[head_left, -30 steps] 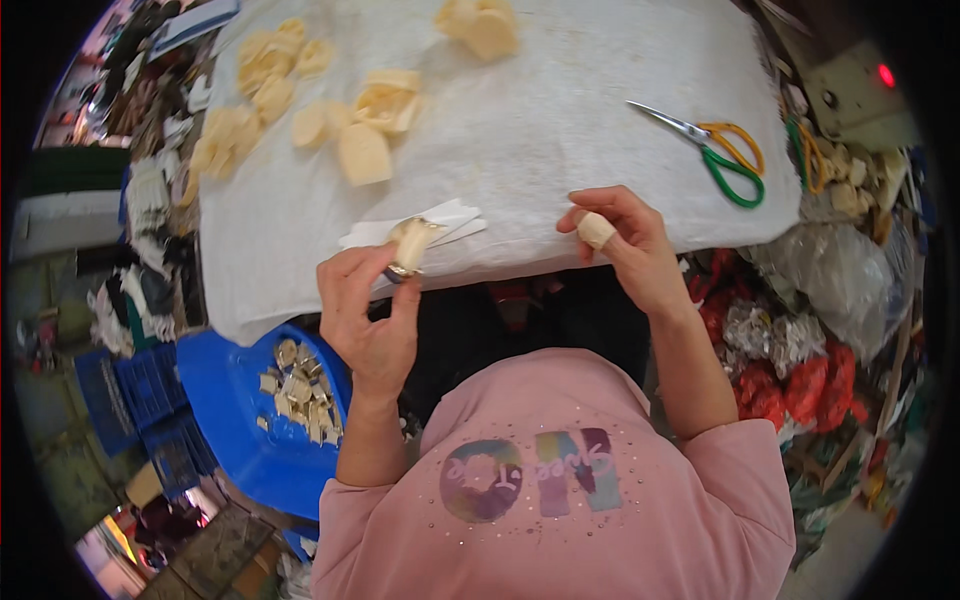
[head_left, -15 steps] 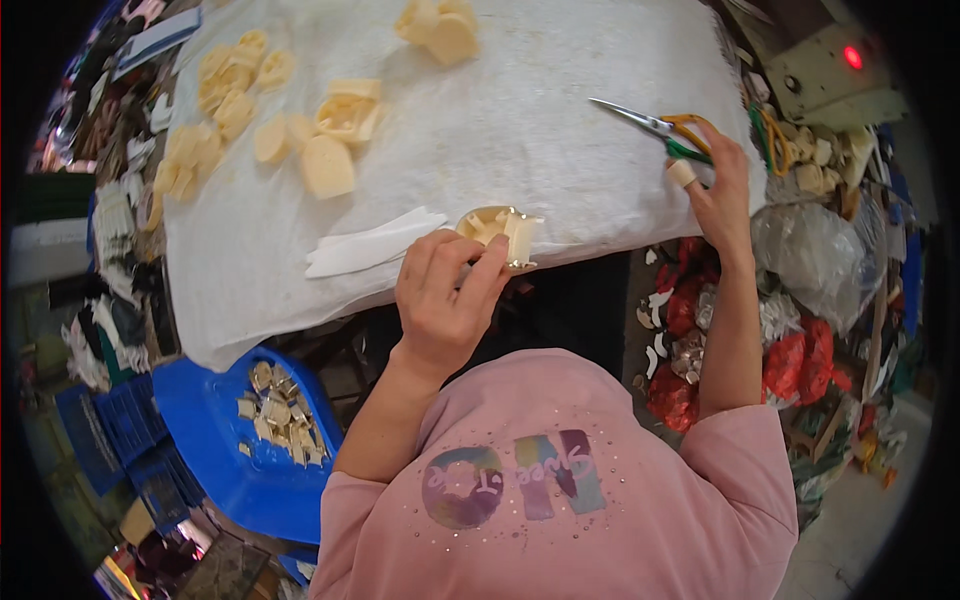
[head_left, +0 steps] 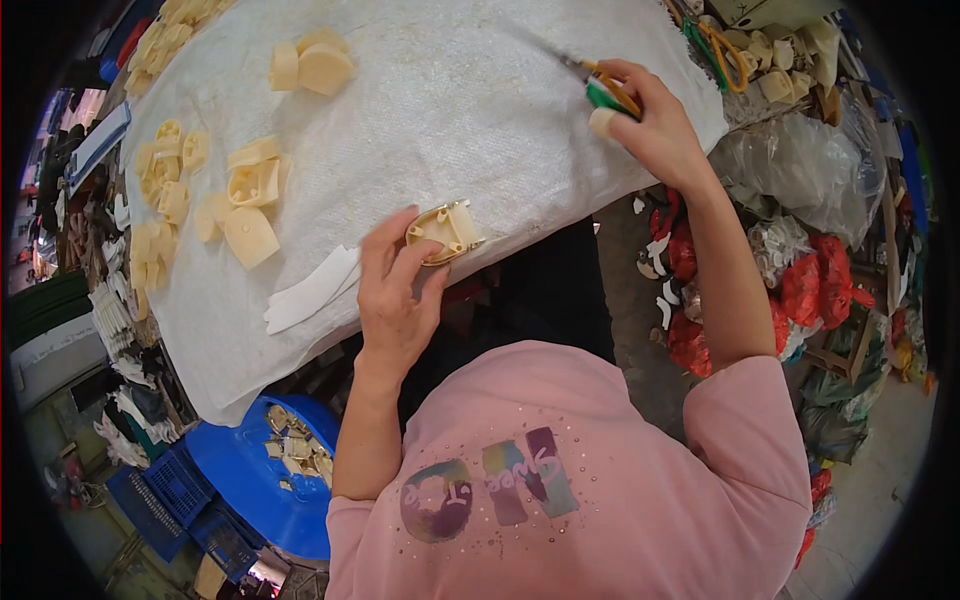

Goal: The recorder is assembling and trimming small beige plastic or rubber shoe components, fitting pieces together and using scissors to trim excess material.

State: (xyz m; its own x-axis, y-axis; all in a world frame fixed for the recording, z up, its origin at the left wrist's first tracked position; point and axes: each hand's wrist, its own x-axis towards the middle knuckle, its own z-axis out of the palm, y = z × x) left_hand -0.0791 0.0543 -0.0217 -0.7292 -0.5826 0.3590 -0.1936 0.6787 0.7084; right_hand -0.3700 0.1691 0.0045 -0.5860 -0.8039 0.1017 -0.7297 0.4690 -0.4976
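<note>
Meanwhile left hand [head_left: 395, 300] pinching cream plastic part [head_left: 446, 230], right hand [head_left: 655, 125] outstretched, gripping scissors [head_left: 600, 88]

- I see a small workshop: table [head_left: 480, 120] under white cloth, strewn with cream parts [head_left: 250, 185].
- Blue bin [head_left: 240, 480] of scraps, bagged stock [head_left: 820, 290] alongside.
</note>
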